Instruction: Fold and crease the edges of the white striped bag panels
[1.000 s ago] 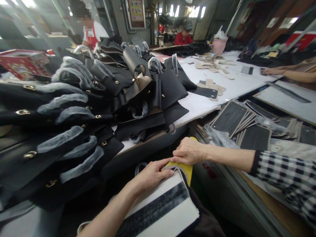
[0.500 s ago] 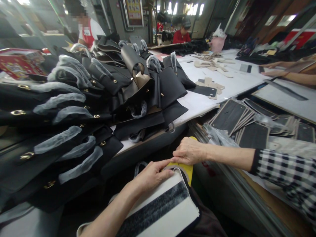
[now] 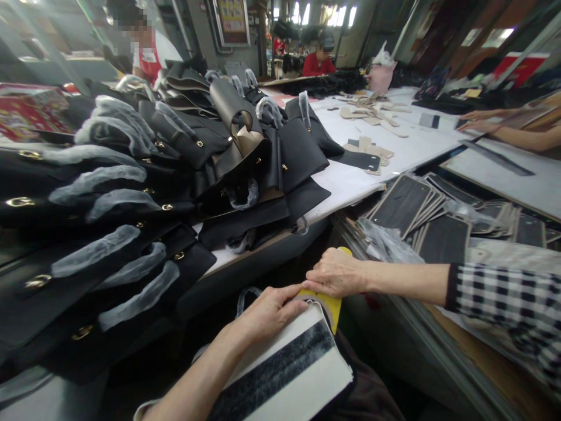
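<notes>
A white panel (image 3: 302,386) with a broad black stripe lies tilted on my lap, its edge rimmed in black. My left hand (image 3: 269,313) holds the panel's far edge, thumb on top and index finger stretched toward the other hand. My right hand (image 3: 335,273) is closed on a flat yellow piece (image 3: 332,310) with a curved edge, at the panel's far right corner. The two hands meet there, and the yellow piece lies partly beneath the fingers. Its exact kind cannot be made out. The left hand's other fingers are hidden.
Black handbags (image 3: 170,134) with plastic-wrapped handles are heaped on the left of the white table (image 3: 350,187). Stacked dark panels (image 3: 403,204) lie to the right, beside crumpled plastic (image 3: 390,242). Beige pieces (image 3: 372,111) lie farther back. A co-worker's hands (image 3: 482,120) are at far right.
The view has shifted slightly, so the background sits a little more left and higher. Both hands keep nearly the same hold on the panel and the yellow piece.
</notes>
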`<state>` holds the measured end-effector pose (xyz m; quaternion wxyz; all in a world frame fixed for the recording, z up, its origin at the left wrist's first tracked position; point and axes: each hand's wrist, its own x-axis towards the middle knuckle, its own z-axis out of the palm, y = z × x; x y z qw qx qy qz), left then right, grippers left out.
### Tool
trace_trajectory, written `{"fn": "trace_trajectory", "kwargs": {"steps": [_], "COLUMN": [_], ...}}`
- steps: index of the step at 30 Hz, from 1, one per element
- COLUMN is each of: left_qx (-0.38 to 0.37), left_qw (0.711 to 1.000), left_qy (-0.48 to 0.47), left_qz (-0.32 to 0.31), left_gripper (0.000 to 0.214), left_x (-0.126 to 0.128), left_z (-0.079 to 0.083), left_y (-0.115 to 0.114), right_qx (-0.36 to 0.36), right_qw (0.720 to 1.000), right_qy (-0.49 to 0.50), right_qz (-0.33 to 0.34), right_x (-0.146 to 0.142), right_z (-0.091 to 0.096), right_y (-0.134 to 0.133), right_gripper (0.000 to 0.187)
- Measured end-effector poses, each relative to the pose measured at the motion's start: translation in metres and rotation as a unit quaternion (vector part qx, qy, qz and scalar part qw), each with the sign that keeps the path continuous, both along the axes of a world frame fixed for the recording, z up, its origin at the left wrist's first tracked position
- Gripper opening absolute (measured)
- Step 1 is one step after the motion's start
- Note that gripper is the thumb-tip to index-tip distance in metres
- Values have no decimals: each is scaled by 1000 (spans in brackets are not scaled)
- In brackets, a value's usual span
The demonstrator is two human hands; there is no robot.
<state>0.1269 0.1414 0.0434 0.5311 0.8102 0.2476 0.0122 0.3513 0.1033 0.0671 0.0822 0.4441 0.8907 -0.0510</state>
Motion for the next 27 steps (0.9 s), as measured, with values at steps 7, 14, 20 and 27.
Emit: {"fn": "trace_trajectory", "kwargs": {"steps": [7,14,20,27], "left_qx": [18,43,60,70], "left_qw": [1000,999,998,997], "left_qy": [4,17,18,-10], "left_qz": [-7,-16,-14,-22], "left_gripper": [43,37,36,37], "left_x": [0,0,0,-1], "left_z": [0,1,-3,-9], "left_y": [1,-2,-5,-8], "right_qx": [-8,-16,-23,-33], "right_qw": [1000,998,997,992], "right_qy": [-2,-9,-12,-23], "right_qz": [-28,-52,-73,-116], "right_x": [-5,-7,-11,-17], "right_z": [-5,-11,-11,-12], "right_y": [-7,-14,-19,-29], "right_gripper": [53,54,53,54]}}
